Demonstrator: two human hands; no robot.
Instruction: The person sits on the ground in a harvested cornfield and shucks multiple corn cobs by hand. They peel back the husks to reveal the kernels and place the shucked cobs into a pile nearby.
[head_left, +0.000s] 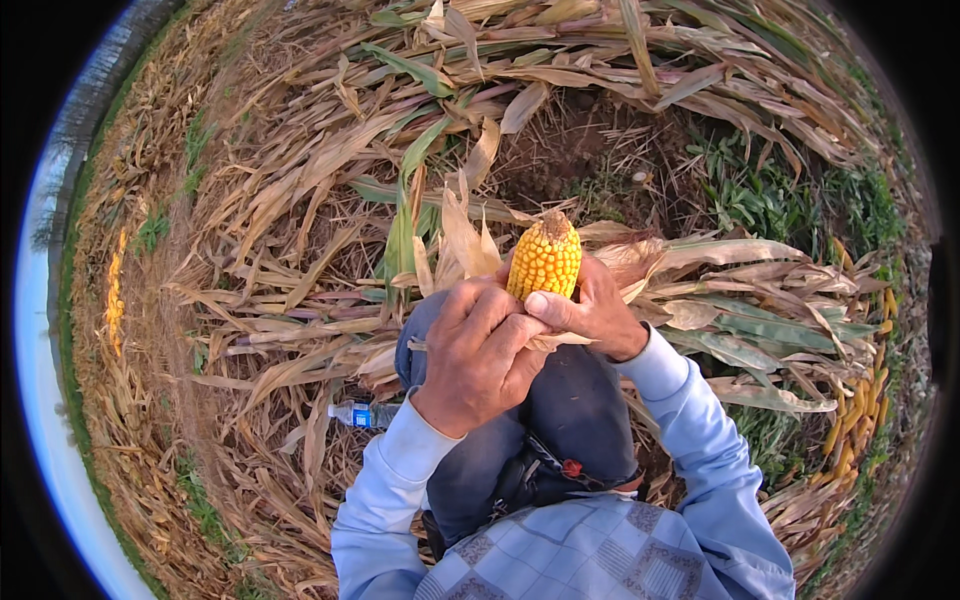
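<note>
A yellow ear of corn (548, 255) stands upright between my hands, its upper kernels bare and its tip brown. My right hand (604, 304) grips it from the right, thumb across its lower part. Against the base of the ear, my left hand (484, 345) is closed on dry husk leaves, knuckles up. One pale strip of husk (561, 340) sticks out below my fingers. Behind my left hand rise more papery husk leaves (466, 236). The lower end of the ear is hidden by my fingers. Both hands are above my bent knees.
Cut corn stalks (322, 330) with dry leaves lie on both sides and in front. A plastic water bottle (361, 414) lies left of my leg. Husked ears (859, 420) are heaped at the right; another yellow row (115, 296) lies far left. Green weeds (757, 180) grow ahead.
</note>
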